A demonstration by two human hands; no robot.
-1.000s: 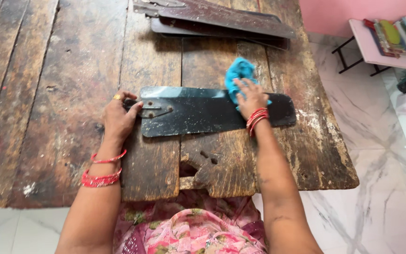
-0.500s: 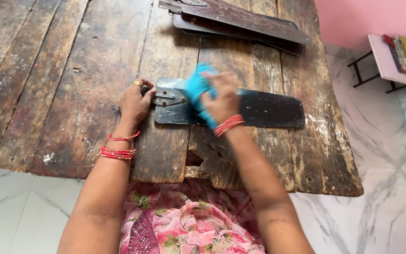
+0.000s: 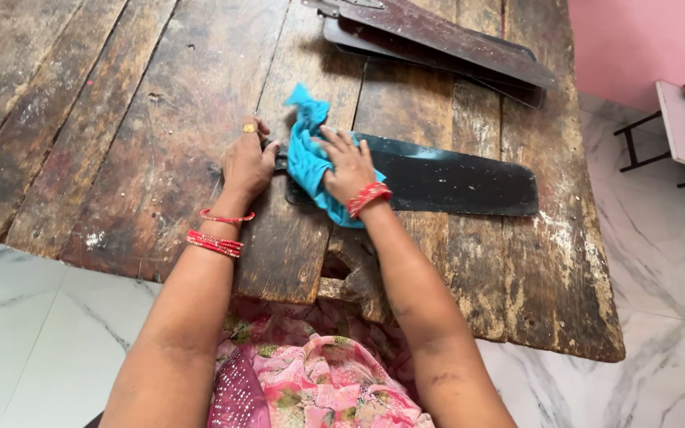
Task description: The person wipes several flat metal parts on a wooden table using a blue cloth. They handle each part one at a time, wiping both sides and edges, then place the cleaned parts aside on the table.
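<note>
A worn plank table (image 3: 105, 119) fills most of the view, with pale marble floor (image 3: 33, 317) below its near edge. On the left, the left hand (image 3: 247, 162), with a ring on one finger and red bangles at the wrist, lies palm down on the wood, fingers curled loosely toward the near end of a black fan blade (image 3: 445, 181). Its fingertips seem to touch the blade's metal bracket, though the cloth and thumb hide the contact, so whether it pinches or only presses there cannot be told.

Just right of it, a blue cloth (image 3: 307, 154) is bunched over the blade's left end, one corner sticking up. The right hand (image 3: 350, 168) presses flat on the cloth, fingers spread over it, red bangles at the wrist.

The blade lies flat across the planks, running rightward from under the cloth toward the table's right edge. Beyond it, at the far side, more blades (image 3: 445, 43) lie stacked at a slant, brownish and dusty. At far right, past a pink wall (image 3: 636, 40), a small white stand (image 3: 679, 131) holds books. A pink flowered garment (image 3: 319, 380) shows at the bottom.
</note>
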